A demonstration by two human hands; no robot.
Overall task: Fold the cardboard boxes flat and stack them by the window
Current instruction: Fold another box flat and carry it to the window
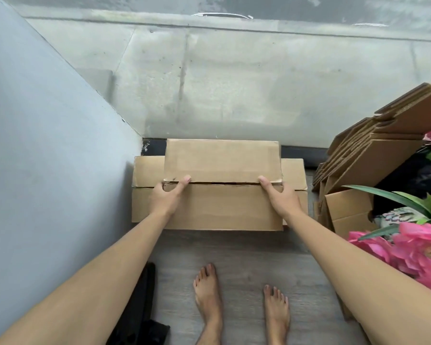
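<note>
Behind everything, across the upper frame, runs the big window [234,83], with grey wood floor [234,252] at the bottom. At the frame centre the flattened cardboard box [222,183] lies on a wider flat box [294,174], just below the glass. A leaning pile of folded boxes [373,155] waits at the right edge. My left hand [168,195] and right hand [280,195] each grip its middle fold, thumbs on top. I think I should press evenly so both halves stay flat and square with the box under it.
</note>
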